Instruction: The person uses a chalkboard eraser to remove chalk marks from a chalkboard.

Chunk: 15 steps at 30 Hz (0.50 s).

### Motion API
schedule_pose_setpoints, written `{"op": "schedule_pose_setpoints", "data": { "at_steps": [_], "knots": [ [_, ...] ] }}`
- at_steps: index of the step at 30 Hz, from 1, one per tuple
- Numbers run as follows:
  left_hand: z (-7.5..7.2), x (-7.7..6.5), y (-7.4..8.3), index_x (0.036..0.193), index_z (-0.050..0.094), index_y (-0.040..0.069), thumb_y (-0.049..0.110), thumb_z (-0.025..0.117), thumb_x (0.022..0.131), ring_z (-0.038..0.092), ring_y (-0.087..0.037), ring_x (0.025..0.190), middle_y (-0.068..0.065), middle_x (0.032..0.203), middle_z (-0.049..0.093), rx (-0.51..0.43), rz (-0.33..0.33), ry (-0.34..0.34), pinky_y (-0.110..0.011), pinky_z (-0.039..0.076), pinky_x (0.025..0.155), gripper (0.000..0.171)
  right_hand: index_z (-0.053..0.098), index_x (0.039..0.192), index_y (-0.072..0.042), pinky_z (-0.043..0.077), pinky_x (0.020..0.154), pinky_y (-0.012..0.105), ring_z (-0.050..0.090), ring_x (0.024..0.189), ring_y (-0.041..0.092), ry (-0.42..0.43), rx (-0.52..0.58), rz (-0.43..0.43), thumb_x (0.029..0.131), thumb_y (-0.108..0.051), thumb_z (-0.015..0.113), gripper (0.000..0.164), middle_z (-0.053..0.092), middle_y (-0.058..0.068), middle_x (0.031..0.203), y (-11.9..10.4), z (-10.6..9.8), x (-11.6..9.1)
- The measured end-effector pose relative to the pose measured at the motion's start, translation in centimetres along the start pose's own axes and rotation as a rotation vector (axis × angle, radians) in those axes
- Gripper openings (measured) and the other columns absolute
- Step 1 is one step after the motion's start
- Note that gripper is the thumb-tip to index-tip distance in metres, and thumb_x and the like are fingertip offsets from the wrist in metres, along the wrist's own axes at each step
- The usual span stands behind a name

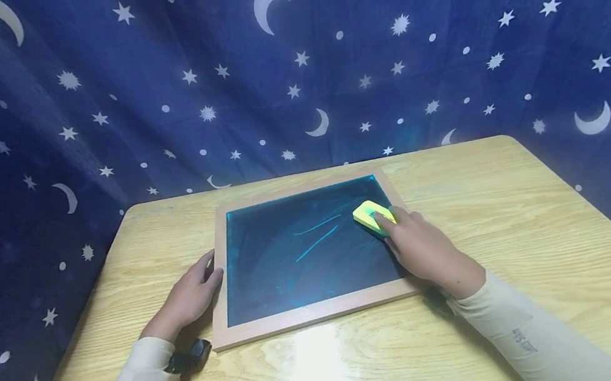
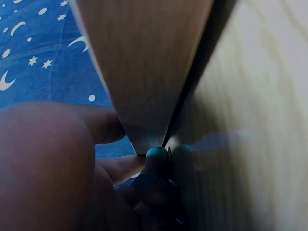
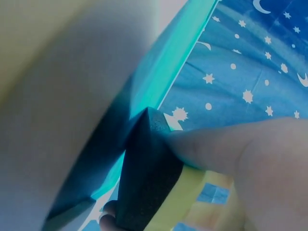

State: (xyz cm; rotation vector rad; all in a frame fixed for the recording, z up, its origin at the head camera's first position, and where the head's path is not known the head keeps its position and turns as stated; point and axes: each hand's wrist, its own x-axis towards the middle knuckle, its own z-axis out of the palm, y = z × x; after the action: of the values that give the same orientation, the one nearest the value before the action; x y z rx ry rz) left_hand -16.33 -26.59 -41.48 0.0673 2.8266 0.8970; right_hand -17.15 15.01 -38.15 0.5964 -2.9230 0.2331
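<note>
A chalkboard [image 1: 287,280] in a light wooden frame lies on the table, with two longer blue-green chalk strokes [image 1: 317,243] near its middle and faint smears around them. My right hand [image 1: 428,252] grips a yellow board eraser [image 1: 366,214] over the board's right part; the index finger lies along its top. In the right wrist view the eraser's dark pad [image 3: 147,178] meets the board at one edge. My left hand [image 1: 191,294] holds the frame's left side. Seen from the left wrist, its fingertips [image 2: 156,156] curl at the lower edge of the wooden frame [image 2: 144,62], close over the table.
The wood-grain table [image 1: 513,223] extends on both sides of the board, with a bright light reflection at the front. Behind it hangs a blue curtain [image 1: 244,53] with white moons and stars. A dark band [image 1: 188,356] sits on the left wrist.
</note>
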Motion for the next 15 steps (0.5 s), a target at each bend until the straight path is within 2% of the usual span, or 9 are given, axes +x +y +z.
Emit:
{"op": "schedule_pose_setpoints", "data": {
  "at_steps": [7, 15],
  "knots": [
    [0.12, -0.23, -0.23, 0.158, 0.020, -0.001, 0.033, 0.034, 0.109, 0.037, -0.049, 0.142, -0.031, 0.157, 0.032, 0.000, -0.012, -0.006, -0.063, 0.032, 0.115, 0.061, 0.055, 0.141, -0.005, 0.057, 0.083, 0.059, 0.063, 0.103, 0.048, -0.011, -0.005, -0.050, 0.097, -0.004, 0.057, 0.044, 0.058, 0.032, 0.132, 0.07, 0.29, 0.50],
    [0.08, -0.02, 0.03, 0.158, 0.020, -0.001, 0.033, 0.034, 0.109, 0.039, -0.049, 0.141, -0.031, 0.156, 0.034, 0.001, 0.000, -0.007, -0.063, 0.033, 0.115, 0.061, 0.053, 0.144, -0.006, 0.055, 0.092, 0.058, 0.063, 0.109, 0.047, -0.031, 0.006, -0.080, 0.097, -0.002, 0.057, 0.048, 0.055, 0.031, 0.137, 0.84, 0.61, 0.88]
  ]
}}
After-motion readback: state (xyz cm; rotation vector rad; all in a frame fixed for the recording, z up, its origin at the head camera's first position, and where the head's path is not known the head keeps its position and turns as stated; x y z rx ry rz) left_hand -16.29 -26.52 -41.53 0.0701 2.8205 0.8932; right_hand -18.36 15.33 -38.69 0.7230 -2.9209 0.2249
